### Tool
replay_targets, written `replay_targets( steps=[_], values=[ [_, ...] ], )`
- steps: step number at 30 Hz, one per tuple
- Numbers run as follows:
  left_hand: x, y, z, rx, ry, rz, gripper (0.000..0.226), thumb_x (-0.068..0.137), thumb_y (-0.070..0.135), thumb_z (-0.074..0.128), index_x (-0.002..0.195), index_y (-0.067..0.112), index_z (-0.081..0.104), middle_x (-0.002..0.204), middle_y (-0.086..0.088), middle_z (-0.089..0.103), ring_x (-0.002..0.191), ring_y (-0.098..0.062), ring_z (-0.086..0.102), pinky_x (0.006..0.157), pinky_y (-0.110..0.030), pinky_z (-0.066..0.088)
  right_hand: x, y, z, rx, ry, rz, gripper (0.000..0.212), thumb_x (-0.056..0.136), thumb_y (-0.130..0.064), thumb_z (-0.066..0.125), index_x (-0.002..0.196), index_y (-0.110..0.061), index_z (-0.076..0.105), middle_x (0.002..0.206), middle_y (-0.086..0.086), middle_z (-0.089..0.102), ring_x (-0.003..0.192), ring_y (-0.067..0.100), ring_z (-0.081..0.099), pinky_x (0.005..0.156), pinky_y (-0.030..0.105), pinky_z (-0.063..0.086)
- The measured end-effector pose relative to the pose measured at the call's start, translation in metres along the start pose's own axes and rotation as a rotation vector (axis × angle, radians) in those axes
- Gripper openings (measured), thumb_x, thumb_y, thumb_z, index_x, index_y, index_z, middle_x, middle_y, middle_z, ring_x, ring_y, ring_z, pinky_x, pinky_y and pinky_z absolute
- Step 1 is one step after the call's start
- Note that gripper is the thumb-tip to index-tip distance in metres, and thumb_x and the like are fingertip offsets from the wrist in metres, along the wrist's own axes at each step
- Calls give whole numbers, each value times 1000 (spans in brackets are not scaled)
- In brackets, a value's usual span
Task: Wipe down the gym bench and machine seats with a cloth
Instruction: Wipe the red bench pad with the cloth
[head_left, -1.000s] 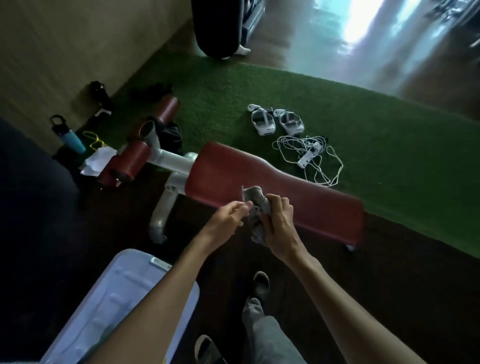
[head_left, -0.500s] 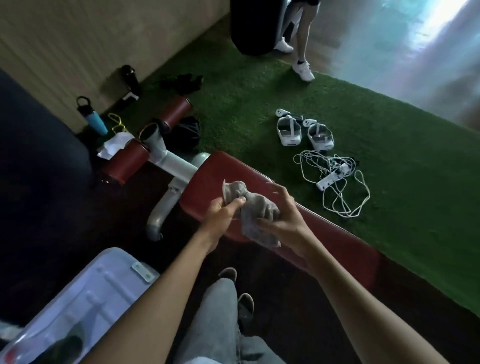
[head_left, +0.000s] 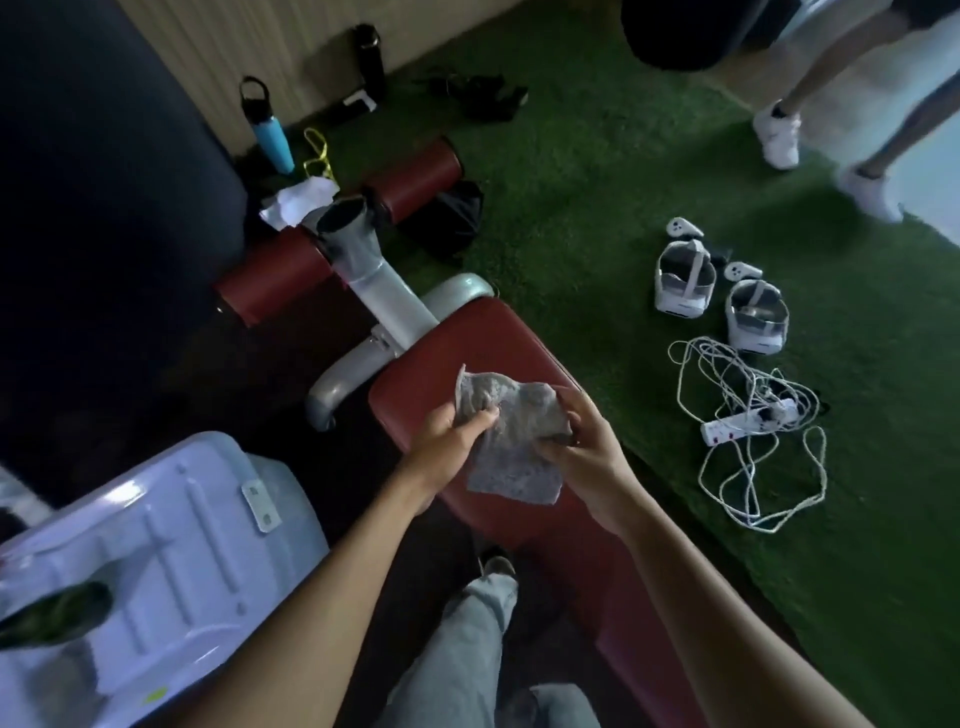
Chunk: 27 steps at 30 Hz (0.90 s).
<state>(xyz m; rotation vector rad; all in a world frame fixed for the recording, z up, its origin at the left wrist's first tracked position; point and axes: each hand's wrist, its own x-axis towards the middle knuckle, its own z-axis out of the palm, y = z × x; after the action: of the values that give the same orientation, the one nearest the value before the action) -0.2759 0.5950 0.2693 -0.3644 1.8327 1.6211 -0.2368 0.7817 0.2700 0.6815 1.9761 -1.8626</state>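
A dark red padded gym bench on a grey metal frame runs from the centre toward the lower right. Two red foam rollers sit at its far end. I hold a grey cloth over the bench pad with both hands. My left hand pinches the cloth's upper left part. On the cloth's right side, my right hand grips its edge. The cloth hangs partly spread, its lower edge just above the pad.
A white plastic bin stands at lower left. Two white headsets, controllers and a tangled power strip cable lie on green turf to the right. A blue bottle and a black bottle stand by the wall. Another person's legs stand at upper right.
I have stepped closer to the bench. The cloth went from bunched between my hands to partly spread out. Another person's legs have come into view.
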Motion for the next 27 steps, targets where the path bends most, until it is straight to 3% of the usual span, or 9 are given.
replay_targets(
  steps=[3, 6, 8, 11, 14, 18, 22, 25, 27],
  values=[
    [28, -9, 0, -87, 0, -63, 26, 103, 33, 60, 123, 22, 71, 115, 4, 77, 109, -6, 71, 94, -23, 54, 36, 9, -5, 1, -78, 4, 57, 84, 16, 59, 125, -23, 62, 102, -7, 73, 96, 10, 70, 79, 30, 59],
    [45, -25, 8, -70, 193, -127, 44, 99, 41, 64, 137, 22, 56, 132, 6, 62, 111, -1, 63, 85, -17, 48, 62, 19, -5, -18, -102, -12, 53, 78, 5, 64, 125, -20, 62, 104, -1, 73, 97, 14, 69, 78, 31, 58],
    [50, -45, 17, -101, 257, -115, 56, 97, 41, 67, 148, 25, 49, 144, 9, 55, 119, -1, 56, 94, -22, 43, 76, 23, -5, -44, -112, -25, 53, 74, -1, 66, 119, -27, 62, 105, -3, 71, 95, 9, 69, 81, 33, 57],
    [49, -59, 30, -237, 173, -19, 32, 102, 27, 63, 134, 26, 65, 129, 11, 67, 110, 3, 62, 107, -28, 47, 90, 29, -7, -72, -181, -9, 56, 81, 8, 67, 120, -31, 62, 110, 2, 73, 100, 13, 71, 89, 43, 58],
    [49, -62, 37, -346, 67, 43, 16, 103, 22, 58, 101, 18, 73, 82, 5, 69, 75, -12, 62, 84, -36, 47, 95, 32, -13, -142, -236, -46, 59, 78, -1, 68, 131, -23, 57, 119, 5, 72, 111, 21, 70, 97, 48, 56],
    [48, -71, 41, -555, 194, -57, 29, 95, 4, 67, 124, 3, 66, 106, -6, 77, 99, -17, 73, 82, -25, 57, 98, 33, -15, -273, -217, -100, 58, 83, 1, 71, 133, -24, 55, 120, -2, 67, 110, 14, 67, 99, 47, 56],
    [53, -77, 38, -614, 230, -65, 32, 93, -5, 66, 123, 7, 66, 109, -8, 76, 103, -19, 73, 84, -26, 59, 102, 43, -8, -272, -139, -127, 64, 82, -1, 76, 137, -25, 52, 123, -4, 62, 103, 11, 69, 94, 39, 58],
    [66, -81, 27, -574, 265, -29, 36, 91, -13, 62, 114, 14, 69, 103, -3, 76, 99, -18, 71, 82, -25, 59, 107, 52, 1, -242, -91, -148, 66, 82, 3, 75, 136, -25, 51, 120, -4, 61, 91, -4, 69, 81, 21, 58],
    [85, -86, 13, -514, 256, 11, 39, 91, -14, 61, 116, 14, 70, 106, -5, 75, 100, -18, 71, 82, -25, 59, 123, 62, 12, -191, -91, -164, 64, 83, 5, 74, 132, -29, 50, 119, 1, 64, 91, -1, 71, 79, 19, 57]
  ],
)
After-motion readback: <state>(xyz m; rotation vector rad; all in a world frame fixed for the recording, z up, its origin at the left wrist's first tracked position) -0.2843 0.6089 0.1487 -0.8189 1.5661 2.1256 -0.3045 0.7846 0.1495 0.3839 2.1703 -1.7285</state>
